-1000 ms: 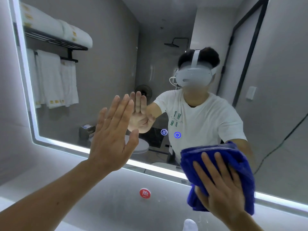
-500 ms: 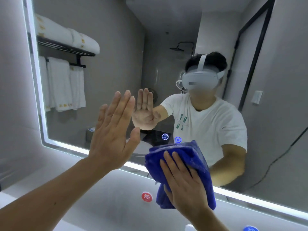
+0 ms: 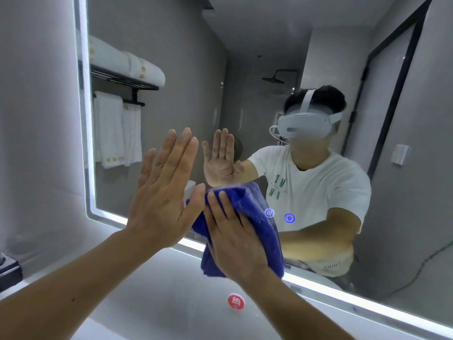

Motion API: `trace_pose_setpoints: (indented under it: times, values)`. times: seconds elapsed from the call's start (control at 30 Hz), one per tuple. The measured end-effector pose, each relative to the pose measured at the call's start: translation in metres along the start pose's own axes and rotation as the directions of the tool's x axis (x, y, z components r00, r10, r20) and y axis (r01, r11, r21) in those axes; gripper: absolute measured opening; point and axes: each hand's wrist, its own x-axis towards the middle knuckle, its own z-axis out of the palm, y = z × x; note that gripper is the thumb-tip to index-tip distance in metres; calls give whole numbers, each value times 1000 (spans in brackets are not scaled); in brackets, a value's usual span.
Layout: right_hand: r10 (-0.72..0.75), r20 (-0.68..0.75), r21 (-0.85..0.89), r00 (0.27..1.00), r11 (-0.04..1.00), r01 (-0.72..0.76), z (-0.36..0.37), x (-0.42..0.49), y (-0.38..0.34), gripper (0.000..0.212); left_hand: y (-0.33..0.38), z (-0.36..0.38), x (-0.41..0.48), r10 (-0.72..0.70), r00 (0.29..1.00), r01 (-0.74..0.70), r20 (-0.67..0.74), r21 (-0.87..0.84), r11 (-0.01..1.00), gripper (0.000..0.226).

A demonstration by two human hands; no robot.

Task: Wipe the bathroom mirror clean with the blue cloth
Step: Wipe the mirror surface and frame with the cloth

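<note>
Partly hidden: blue cloth (image 3: 261,217) under flat right hand (image 3: 235,239) on mirror (image 3: 186,69); left hand (image 3: 161,192) raised, fingers straight.

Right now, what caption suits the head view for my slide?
Right hand presses the blue cloth to the mirror; open left hand raised beside it.

A plush, fuzzy blue cloth (image 3: 255,204) meets the glossy glass of a mirror (image 3: 186,82) edged by a frosted strip (image 3: 343,296), above a smooth grey wall (image 3: 147,303) bearing a shiny red sticker (image 3: 235,301).
</note>
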Motion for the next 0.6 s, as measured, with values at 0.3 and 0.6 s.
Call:
trace_pose_setpoints:
  times: [0.3,0.6]
  values:
    - [168,-232,54,958,986,-160,-30,117,38,67,-4,-10,32,38,993,-37,-116,6,999,64]
    - [176,-420,92,890,984,-151,-62,158,89,57,1,-17,43,51,982,-54,-184,-7,999,64]
